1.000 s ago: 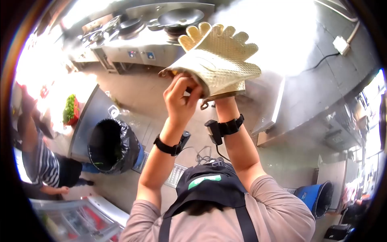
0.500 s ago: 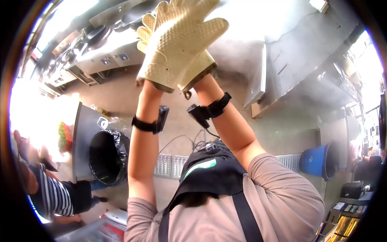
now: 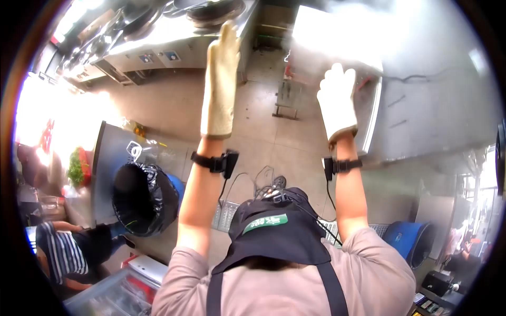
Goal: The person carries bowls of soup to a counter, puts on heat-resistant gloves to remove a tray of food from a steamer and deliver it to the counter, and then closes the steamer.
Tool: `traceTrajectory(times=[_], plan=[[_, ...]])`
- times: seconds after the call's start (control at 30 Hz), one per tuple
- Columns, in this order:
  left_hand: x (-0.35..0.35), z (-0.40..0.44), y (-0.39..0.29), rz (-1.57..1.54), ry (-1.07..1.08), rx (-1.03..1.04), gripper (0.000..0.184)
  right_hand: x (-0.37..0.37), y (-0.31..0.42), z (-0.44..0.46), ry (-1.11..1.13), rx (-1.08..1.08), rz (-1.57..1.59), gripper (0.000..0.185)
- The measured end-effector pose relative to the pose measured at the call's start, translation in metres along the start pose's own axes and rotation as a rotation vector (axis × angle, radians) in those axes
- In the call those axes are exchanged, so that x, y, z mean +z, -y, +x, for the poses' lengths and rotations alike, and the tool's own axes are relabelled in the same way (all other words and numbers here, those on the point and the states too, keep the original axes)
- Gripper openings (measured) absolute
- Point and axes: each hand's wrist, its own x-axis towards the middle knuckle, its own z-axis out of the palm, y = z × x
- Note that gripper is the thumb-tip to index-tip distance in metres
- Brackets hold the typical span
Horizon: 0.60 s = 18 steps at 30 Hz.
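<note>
My left hand (image 3: pixel 220 89) wears a cream silicone oven glove, seen edge-on, with its fingers stretched forward and nothing in them. It is raised over the floor in front of the stove counter. My right hand (image 3: pixel 337 102), in a matching glove, reaches toward a steaming metal cabinet (image 3: pixel 311 63), fingers pointing forward. Bright white steam hides much of that cabinet. Close to the right of this glove runs the pale edge of a metal door (image 3: pixel 375 118). Contact between glove and metal cannot be made out. Black straps with small devices circle both wrists.
A stove counter (image 3: pixel 158 58) with pans (image 3: pixel 216 13) stands at upper left. On the left are a black-lined bin (image 3: pixel 158 203) and a person in a striped top (image 3: pixel 60 253). A blue bin (image 3: pixel 403 239) lies to the right. Cables (image 3: pixel 332 197) hang from my wrists.
My hands were together, one glove over the other; now they are apart, the right one moved right toward the steaming cabinet. The view has shifted closer to the stove and cabinet.
</note>
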Motion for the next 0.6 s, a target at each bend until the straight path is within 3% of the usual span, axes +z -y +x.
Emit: traceTrajectory(times=[0.1,0.27,0.37,0.5,0.6], plan=[[-0.044,0.024,0.059,-0.513,-0.139,-0.091,0.060,0.058,0.005,0.038,0.141,-0.080,-0.120,0.020],[-0.091,0.040,0.121,-1.009,-0.344,-0.268,0.060,0.114,0.040,0.082,0.199,-0.141,0.178,0.019],[-0.111,0.054,0.162,-1.477,-0.482,-0.358,0.060,0.149,0.068,0.114,0.284,-0.203,0.268,0.019],[-0.139,0.096,0.230,-2.298,-0.812,-0.290,0.060,0.212,0.123,0.177,0.452,-0.304,0.345,0.019],[-0.161,0.133,0.283,-2.659,-1.017,-0.178,0.060,0.262,0.164,0.216,0.587,-0.342,0.363,0.019]])
